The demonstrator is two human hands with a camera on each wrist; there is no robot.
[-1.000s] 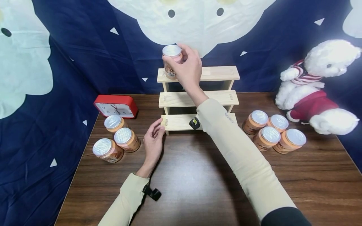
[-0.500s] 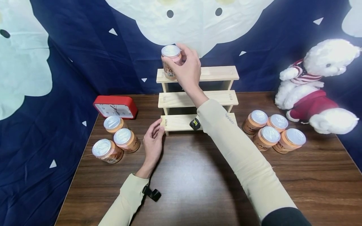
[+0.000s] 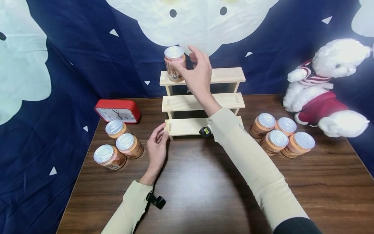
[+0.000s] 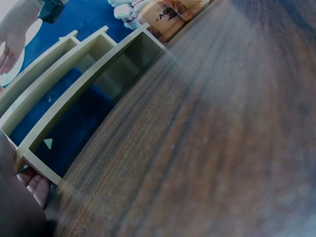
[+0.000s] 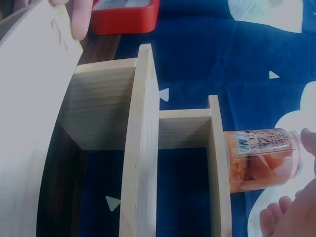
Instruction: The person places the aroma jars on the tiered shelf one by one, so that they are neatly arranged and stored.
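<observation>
A three-tier wooden step shelf (image 3: 201,126) stands against the backdrop. On the left end of its top tier an orange can (image 3: 175,70) with a silver lid stands upright. My right hand (image 3: 199,73) is beside this can, its fingers spread away from the can's right side and its thumb overlapping the front. In the right wrist view the fingers show a gap from the can (image 5: 261,158). My left hand (image 3: 157,146) grips the left end of the lowest tier, thumb at the front corner. Fingertips (image 4: 37,187) curl round the shelf's end in the left wrist view.
Several matching cans (image 3: 276,139) stand grouped right of the shelf. Three more cans (image 3: 129,146) are at the left, before a red clock (image 3: 118,110). A white plush bear (image 3: 324,91) in red lies at the back right of the brown wooden table (image 3: 198,188).
My right hand has let go of the can, its fingers opening and shifting right. The can stays on the top tier. My left hand keeps its grip on the shelf.
</observation>
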